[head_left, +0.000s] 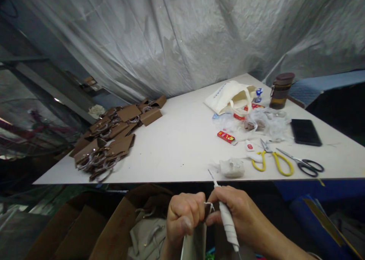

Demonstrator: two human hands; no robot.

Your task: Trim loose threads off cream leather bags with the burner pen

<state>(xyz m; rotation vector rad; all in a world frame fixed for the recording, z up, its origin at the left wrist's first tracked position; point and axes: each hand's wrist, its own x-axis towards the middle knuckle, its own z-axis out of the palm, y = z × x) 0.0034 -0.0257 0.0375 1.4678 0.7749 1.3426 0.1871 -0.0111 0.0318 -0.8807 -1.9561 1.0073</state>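
Below the table's front edge, my left hand [185,216] is closed on the top edge of a pale flat piece [195,243]. Close beside it on the right, my right hand [235,212] holds a white-wrapped tool [228,224] with a thin metal tip pointing up and to the left. A short length of white thread [209,204] runs between the two hands. What exactly the left fingers pinch is hidden. On the table just beyond the tool tip lies a whitish lump in clear wrap [232,168].
Brown pieces with clear rings [114,134] are heaped at the white table's [173,146] left. Yellow-handled scissors [276,161], black scissors [306,164], a phone [306,132], a cloth bag [225,96] and a bottle [281,91] occupy the right. Below left stands a cardboard box [114,229] holding beige items.
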